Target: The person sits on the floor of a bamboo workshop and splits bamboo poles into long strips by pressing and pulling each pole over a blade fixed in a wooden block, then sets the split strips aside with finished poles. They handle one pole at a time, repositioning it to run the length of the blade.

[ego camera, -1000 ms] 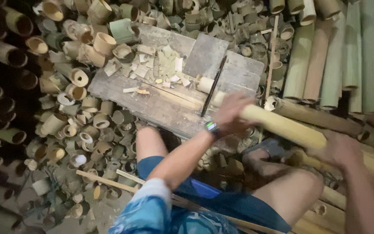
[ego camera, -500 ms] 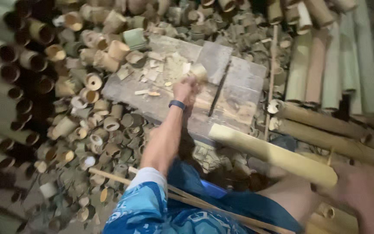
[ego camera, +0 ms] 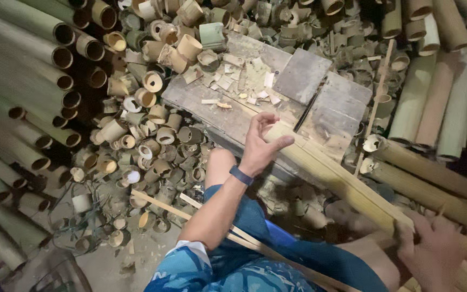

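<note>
A long pale split bamboo pole (ego camera: 341, 181) lies slanted across my lap, its far end resting on a worn wooden board (ego camera: 212, 100). My left hand (ego camera: 260, 141), with a dark wristband, hovers at that far end with fingers spread and loosely curled; the fingertips touch the pole's tip without gripping it. My right hand (ego camera: 433, 254), at the lower right, is closed around the pole's near part. Pale chips (ego camera: 247, 86) litter the board, and a thin dark tool (ego camera: 306, 111) lies on it just beyond my left hand.
Several short cut bamboo rings (ego camera: 152, 140) are heaped left of and behind the board. Long green bamboo tubes (ego camera: 22, 70) are stacked at the left, and thick poles (ego camera: 433, 103) lie at the right. Thin bamboo strips (ego camera: 163, 203) cross near my knee (ego camera: 220, 162).
The pole's far end has come back down onto the board. My left hand drew back from the chips to the pole's tip and spread its fingers; my right hand still grips the near part.
</note>
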